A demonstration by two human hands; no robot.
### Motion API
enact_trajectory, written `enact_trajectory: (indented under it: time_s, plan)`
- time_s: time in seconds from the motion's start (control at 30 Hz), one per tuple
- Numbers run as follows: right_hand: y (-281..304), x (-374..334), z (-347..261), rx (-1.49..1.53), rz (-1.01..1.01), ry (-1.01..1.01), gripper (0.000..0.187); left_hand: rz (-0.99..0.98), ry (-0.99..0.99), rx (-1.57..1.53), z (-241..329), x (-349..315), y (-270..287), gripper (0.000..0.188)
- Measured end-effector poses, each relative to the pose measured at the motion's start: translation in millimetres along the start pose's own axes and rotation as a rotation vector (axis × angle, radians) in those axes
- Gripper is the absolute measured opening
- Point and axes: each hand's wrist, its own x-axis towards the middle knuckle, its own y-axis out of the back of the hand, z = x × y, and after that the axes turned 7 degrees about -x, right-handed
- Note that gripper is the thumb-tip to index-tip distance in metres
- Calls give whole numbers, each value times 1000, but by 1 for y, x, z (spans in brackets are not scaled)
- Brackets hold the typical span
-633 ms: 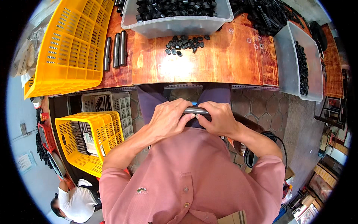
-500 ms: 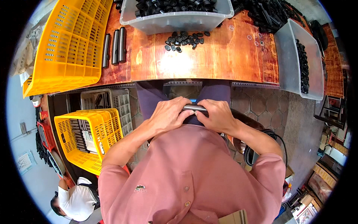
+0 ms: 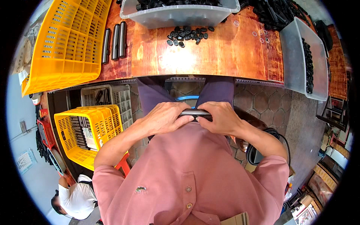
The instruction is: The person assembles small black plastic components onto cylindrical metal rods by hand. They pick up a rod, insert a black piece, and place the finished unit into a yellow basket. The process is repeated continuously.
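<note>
Across my lap lies a dark metal tube [image 3: 195, 112], held level between both hands. My left hand [image 3: 168, 117] wraps its left end, thumb along the near side. On its right end my right hand [image 3: 221, 117] closes in the same way, the two thumbs almost meeting at the middle. Fingers and palms hide both ends of the tube. Beyond my hands, on the wooden table [image 3: 225, 56], several similar tubes [image 3: 119, 40] lie side by side at the left. A small heap of black oval pieces [image 3: 187, 34] sits near the table's middle.
A clear bin [image 3: 180, 19] of black parts stands at the back; another clear bin [image 3: 318, 75] is at the right. A yellow crate [image 3: 67, 41] rests on the table's left. Below it, another yellow crate [image 3: 101, 123] holds tubes. A person in white [image 3: 80, 197] is at lower left.
Both hands and the tube have come slightly closer to my body. More of the tube's surface shows between them. My view has shifted a little, so the table sits higher.
</note>
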Motion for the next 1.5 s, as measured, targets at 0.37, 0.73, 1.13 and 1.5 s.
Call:
enact_trajectory:
  time_s: [0.37,0.73,1.13,1.5]
  plan:
    - [-4,5,2,-93,69,11,25,147,82,-2,6,1,-7,37]
    - [-14,7,8,-133,83,-17,23,241,60,-4,-2,7,-20,33]
    - [-30,-2,21,-50,-269,-86,32,-52,82,-52,-39,-1,-40,36]
    - [-45,-16,21,-31,-206,-157,32,47,52,-114,-37,-8,-56,37]
